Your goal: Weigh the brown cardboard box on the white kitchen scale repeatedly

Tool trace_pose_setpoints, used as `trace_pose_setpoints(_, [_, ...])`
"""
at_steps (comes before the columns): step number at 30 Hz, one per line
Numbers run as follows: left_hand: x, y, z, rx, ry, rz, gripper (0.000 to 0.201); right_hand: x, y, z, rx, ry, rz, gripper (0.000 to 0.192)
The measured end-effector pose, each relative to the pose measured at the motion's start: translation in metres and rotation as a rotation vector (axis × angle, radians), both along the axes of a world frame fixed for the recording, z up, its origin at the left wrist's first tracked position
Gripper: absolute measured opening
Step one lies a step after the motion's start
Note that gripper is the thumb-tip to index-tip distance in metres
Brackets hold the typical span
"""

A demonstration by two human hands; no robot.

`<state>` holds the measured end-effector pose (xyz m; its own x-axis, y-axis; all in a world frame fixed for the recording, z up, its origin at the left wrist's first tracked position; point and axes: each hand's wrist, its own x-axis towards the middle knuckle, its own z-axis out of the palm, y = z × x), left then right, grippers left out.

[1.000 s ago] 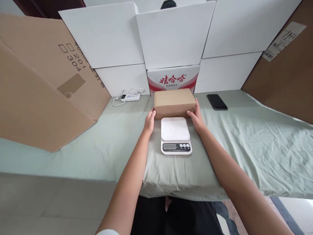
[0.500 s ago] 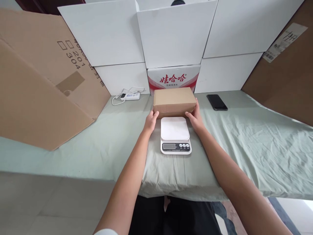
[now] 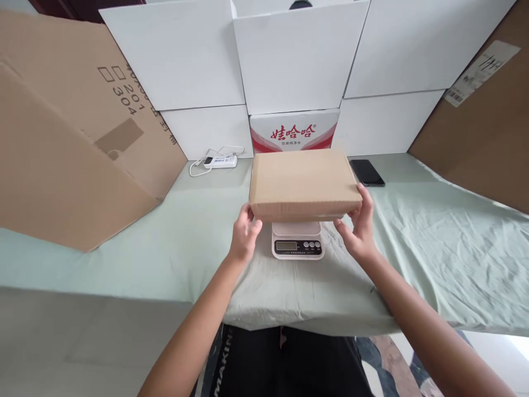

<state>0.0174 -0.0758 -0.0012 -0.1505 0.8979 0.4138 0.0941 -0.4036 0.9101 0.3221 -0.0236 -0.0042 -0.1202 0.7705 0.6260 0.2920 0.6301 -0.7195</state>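
Head view, the only one I have: I hold a brown cardboard box (image 3: 303, 184) up off the surface (image 3: 173, 242), one hand at each short end. My left hand (image 3: 243, 237) clasps the near left corner, thumb on the front face and fingers tucked under the bottom edge. My right hand (image 3: 359, 229) cups the near right corner the same way, fingers curled up the side. Gripping both ends keeps the long box level, and fingers underneath carry its weight rather than pinching the thin walls.

The box hangs directly over a white kitchen scale (image 3: 297, 241), hiding most of the platform; only the front strip with the display and buttons shows. I cannot tell whether the bottom touches the platform or floats just above it. The box is wider than the scale, so it overhangs on both sides, and my fingers sit outside the scale's edges.

Room to move is fair. The green cloth lies bare to the left and right of my hands. Behind the box stand a red-and-white carton (image 3: 294, 132) and a wall of white boxes (image 3: 289, 60), close enough to limit pushing away. A black phone (image 3: 367, 172) lies just beyond the right end, a power strip (image 3: 220, 161) farther off on the left, and a big brown carton (image 3: 70, 143) leans on the far left.
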Motion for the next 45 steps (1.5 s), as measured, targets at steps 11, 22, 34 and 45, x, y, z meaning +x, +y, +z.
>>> trace_pose_setpoints(11, [0.003,-0.011,-0.018,-0.085,0.051,-0.015,0.066,0.007,-0.002,-0.022,-0.012,0.007,-0.057,0.087])
trace_pose_setpoints(22, [0.0,-0.006,-0.02,-0.108,0.035,-0.024,0.075,0.008,0.001,-0.023,-0.023,-0.027,-0.059,0.092])
trace_pose_setpoints(34, [-0.002,-0.005,-0.029,0.029,-0.002,0.09,0.087,0.013,0.004,-0.024,0.024,0.081,-0.108,0.094])
trace_pose_setpoints(45, [-0.003,0.005,-0.039,0.084,-0.017,0.114,0.089,0.012,0.011,-0.025,0.034,0.177,-0.192,0.084])
